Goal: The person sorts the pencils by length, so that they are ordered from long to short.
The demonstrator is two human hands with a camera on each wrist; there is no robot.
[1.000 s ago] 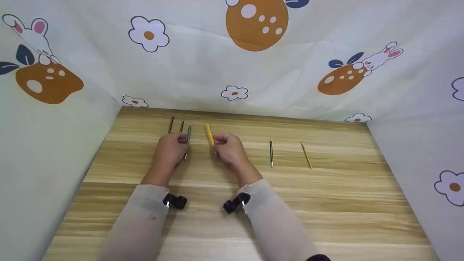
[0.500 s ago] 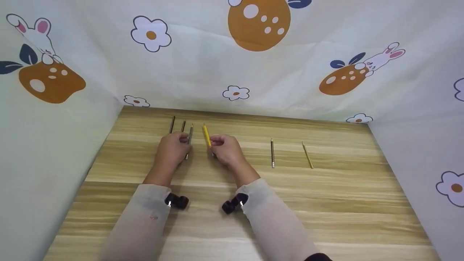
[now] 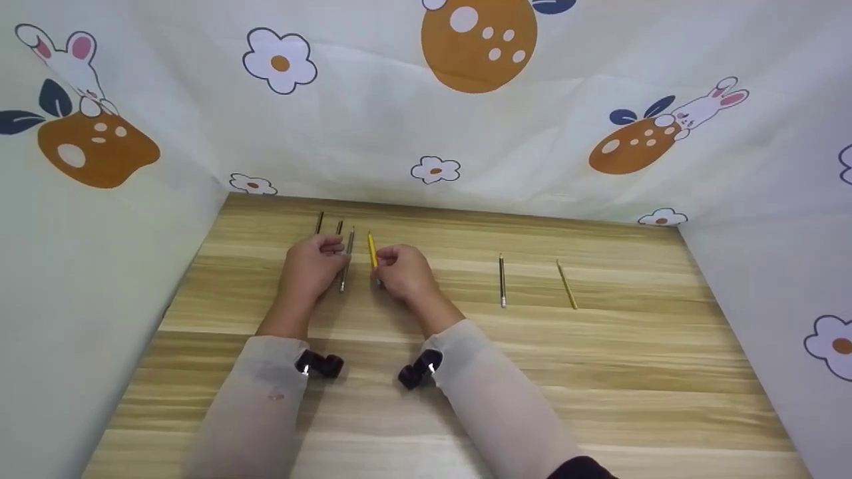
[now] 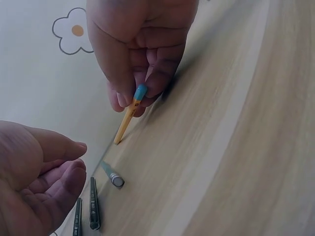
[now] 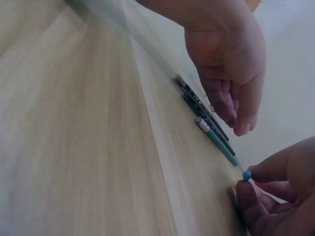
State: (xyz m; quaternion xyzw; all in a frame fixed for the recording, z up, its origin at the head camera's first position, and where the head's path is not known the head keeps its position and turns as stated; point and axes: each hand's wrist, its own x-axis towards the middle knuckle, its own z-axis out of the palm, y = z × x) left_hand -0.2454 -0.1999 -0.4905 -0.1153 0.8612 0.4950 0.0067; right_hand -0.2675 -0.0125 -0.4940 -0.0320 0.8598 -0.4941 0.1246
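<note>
In the head view my right hand (image 3: 406,274) pinches a yellow pencil (image 3: 372,249), its tip toward the back of the table. The left wrist view shows the pencil's blue end (image 4: 141,91) sticking out between thumb and fingers. Just left of it, a green pencil with an eraser end (image 5: 221,143) lies on the table. My left hand (image 3: 311,269) hovers over that pencil, fingers loosely bent, holding nothing. Two dark pencils, one (image 3: 320,221) farther left and one (image 3: 339,227) nearer the green one, are partly hidden by the left hand in the head view.
On the right of the wooden table (image 3: 599,372) lie a black pencil with a white eraser end (image 3: 502,283) and a gold-coloured pencil (image 3: 567,286). A patterned cloth (image 3: 359,126) walls the back and both sides.
My right hand has carried the yellow pencil leftward, closer to the green one, and turned it more upright in view. The left hand has let go of the green pencil.
</note>
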